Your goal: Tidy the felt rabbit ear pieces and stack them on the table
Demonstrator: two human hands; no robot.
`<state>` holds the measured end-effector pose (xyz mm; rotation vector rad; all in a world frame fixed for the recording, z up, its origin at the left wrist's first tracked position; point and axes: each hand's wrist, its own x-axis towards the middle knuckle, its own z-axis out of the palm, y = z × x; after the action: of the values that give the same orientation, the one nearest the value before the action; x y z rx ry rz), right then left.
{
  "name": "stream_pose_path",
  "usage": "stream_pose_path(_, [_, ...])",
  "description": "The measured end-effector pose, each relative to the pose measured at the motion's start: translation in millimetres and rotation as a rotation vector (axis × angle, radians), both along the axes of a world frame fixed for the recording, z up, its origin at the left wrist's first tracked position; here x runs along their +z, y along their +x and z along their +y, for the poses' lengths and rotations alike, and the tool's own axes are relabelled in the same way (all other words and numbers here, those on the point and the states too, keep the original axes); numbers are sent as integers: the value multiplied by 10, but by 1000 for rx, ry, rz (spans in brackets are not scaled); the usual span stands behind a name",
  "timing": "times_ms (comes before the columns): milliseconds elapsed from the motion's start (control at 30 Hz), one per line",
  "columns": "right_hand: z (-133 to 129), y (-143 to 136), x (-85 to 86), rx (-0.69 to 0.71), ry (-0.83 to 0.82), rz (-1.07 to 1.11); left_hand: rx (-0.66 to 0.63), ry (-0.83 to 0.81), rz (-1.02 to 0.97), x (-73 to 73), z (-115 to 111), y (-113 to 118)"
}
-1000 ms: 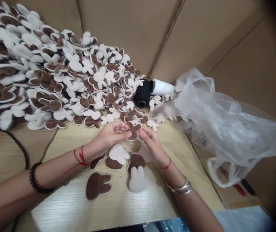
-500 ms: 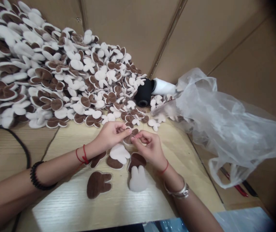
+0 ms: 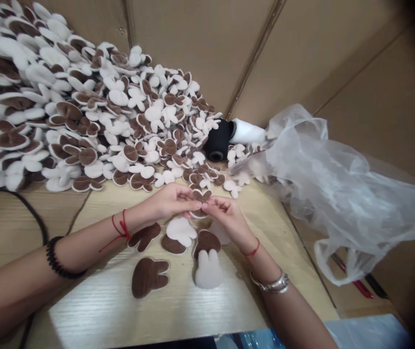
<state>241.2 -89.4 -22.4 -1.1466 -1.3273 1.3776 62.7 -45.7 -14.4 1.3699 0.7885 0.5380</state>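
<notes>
Between my hands is a brown-and-white fabric bunny piece (image 3: 202,195), its two ears pointing away from me. My left hand (image 3: 178,199) pinches its left edge, thumb and finger together. From the other side my right hand (image 3: 224,211) pinches it, and the two thumbs nearly meet at its middle. My fingers cover part of the piece. Nearer me on the table lie a brown bunny piece (image 3: 150,277), a white bunny piece (image 3: 208,269) overlapping a brown one (image 3: 207,242), and another white piece (image 3: 181,231) on a brown one (image 3: 173,245).
A tall heap of brown and white bunny pieces (image 3: 84,121) fills the left and back against a cardboard wall (image 3: 193,39). Behind my hands lie a black thread cone (image 3: 217,140) and a white cone (image 3: 247,132). A clear plastic bag (image 3: 338,169) sprawls at right, near red-handled and black tools (image 3: 362,289).
My thumbs have come closer together over the bunny piece. Its ears now show more plainly above my fingers. The view has shifted slightly.
</notes>
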Motion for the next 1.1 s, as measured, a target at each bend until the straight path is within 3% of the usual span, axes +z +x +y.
stream_pose_path(100, [-16,-30,-12,-36,0,-18,27,108,134,-49,-4,14])
stream_pose_path(233, [-19,-37,-9,-117,6,-27,170,299,252,-24,-41,30])
stream_pose_path(467, [33,36,29,-102,9,19,107,-29,53,154,33,-14])
stream_pose_path(733, [57,98,3,-27,-8,-36,172,20,86,141,38,-39])
stream_pose_path(867, [119,115,25,0,-58,-76,129,37,140,96,68,-35])
stream_pose_path(1000, [277,167,65,-261,59,-123,95,269,363,93,128,-99])
stream_pose_path(1100, [317,227,79,-367,160,-248,-154,563,489,88,120,-177])
